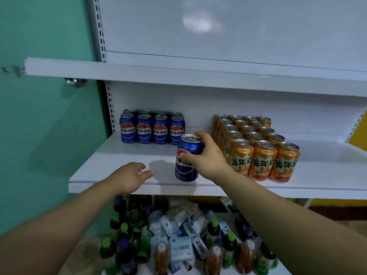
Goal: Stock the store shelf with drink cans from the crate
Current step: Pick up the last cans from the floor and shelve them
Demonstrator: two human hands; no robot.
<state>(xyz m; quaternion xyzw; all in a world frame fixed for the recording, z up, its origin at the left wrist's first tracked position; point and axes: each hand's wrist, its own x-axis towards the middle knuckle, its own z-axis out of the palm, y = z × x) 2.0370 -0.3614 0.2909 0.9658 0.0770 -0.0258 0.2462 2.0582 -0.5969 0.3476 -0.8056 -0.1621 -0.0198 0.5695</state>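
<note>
The white shelf [111, 155] is what I'm filling. The block of orange cans [264, 155] runs from its back wall right up to the front edge on the right side, and two rows of blue cans [153, 130] sit at the back left.

The blue can [185, 167] I'm placing is at the front edge, between those groups and tilted a bit. Can't tell if its base is touching down.

My right hand [206, 155] has fingers and thumb wrapped round its upper half. My left hand [131, 177] hovers over the front left with relaxed, spread fingers, holding nothing.

My worry is letting go while it leans this close to the lip, since it could roll off onto the bottles [214, 227] below. My wrist is also nearly brushing the front orange cans.
</note>
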